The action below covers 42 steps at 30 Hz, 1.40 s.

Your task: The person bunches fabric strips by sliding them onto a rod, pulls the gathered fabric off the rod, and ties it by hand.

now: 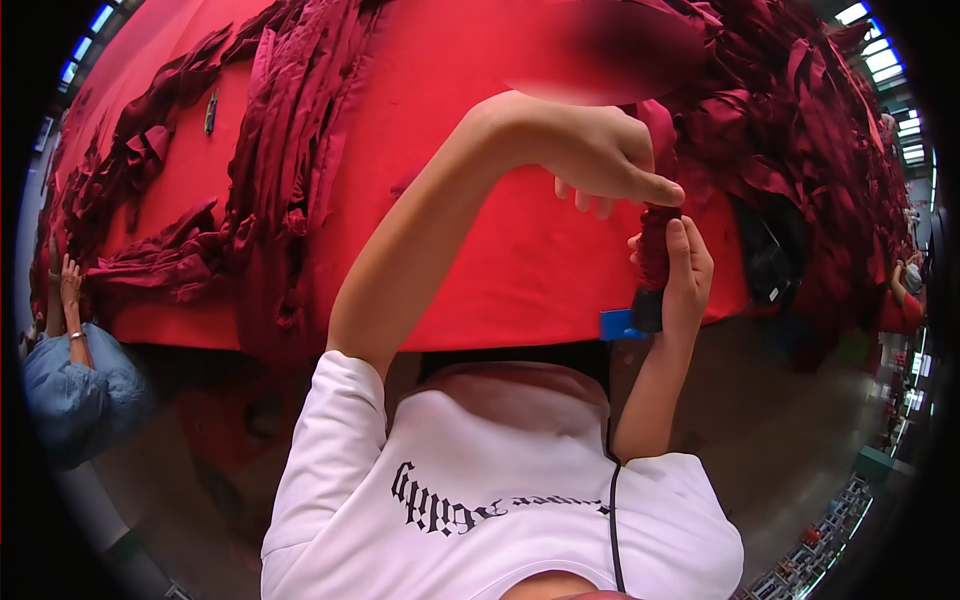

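Left hand [605, 150] and right hand [688, 265] at gathered maroon fabric [654, 248].

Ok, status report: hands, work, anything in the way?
Right hand closed around bunched dark-maroon fabric; left hand at its upper end. Black cylinder showing below the fabric. Heaped maroon cloth strips beyond; nothing plainly blocking.

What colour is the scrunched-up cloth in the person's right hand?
The scrunched-up cloth is dark red, and it shows in the head view.
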### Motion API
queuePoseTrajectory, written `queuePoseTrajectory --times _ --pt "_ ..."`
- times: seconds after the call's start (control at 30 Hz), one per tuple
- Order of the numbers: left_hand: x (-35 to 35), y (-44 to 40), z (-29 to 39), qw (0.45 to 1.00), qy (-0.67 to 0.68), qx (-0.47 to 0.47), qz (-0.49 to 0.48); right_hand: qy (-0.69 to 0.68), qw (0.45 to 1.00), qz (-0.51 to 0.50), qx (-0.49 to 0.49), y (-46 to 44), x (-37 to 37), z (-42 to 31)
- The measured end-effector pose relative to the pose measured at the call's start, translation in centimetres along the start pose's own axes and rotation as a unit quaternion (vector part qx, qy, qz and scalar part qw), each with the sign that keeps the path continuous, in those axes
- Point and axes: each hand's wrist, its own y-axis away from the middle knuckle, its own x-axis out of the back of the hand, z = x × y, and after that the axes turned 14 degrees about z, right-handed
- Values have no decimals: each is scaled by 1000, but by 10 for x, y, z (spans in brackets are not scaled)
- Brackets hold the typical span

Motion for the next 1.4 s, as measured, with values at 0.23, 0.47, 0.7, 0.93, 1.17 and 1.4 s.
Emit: queuePoseTrajectory --times 0.23,0.47,0.7,0.93,1.17,1.4 --pt "-8 -25 -16 992 -65 81 -71 0 1000 -7 -15 0 3 0" --pt "-14 -40 -45 988 153 -8 8 43 998 13 32 0 2 1" --pt "-15 -38 -40 980 191 39 -30 72 994 -12 81 -4 4 -9" --pt "-18 -38 -37 979 189 57 -45 131 982 -49 128 -27 4 -24" --pt "-32 -34 -24 968 161 63 -181 154 962 30 224 -3 11 -17" --pt "-20 -35 -34 980 156 74 -97 156 968 -3 196 -10 17 -23"
